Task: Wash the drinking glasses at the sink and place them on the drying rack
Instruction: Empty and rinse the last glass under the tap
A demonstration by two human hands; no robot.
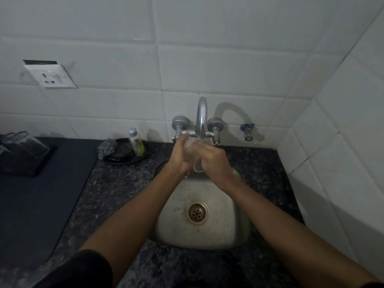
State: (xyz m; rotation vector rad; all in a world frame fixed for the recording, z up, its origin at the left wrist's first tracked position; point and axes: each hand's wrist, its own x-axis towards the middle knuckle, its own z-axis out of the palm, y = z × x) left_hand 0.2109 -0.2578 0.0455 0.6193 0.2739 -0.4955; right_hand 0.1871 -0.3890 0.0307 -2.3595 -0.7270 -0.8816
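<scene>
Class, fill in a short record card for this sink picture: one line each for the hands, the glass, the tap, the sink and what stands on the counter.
hands: left hand and right hand both grip the glass under the spout
glass: clear drinking glass, held between the hands over the sink
tap: chrome tap, water running
sink: steel sink, drain uncovered
counter: soap bottle and scrubber left of the tap

Both hands (196, 157) cupped together
</scene>
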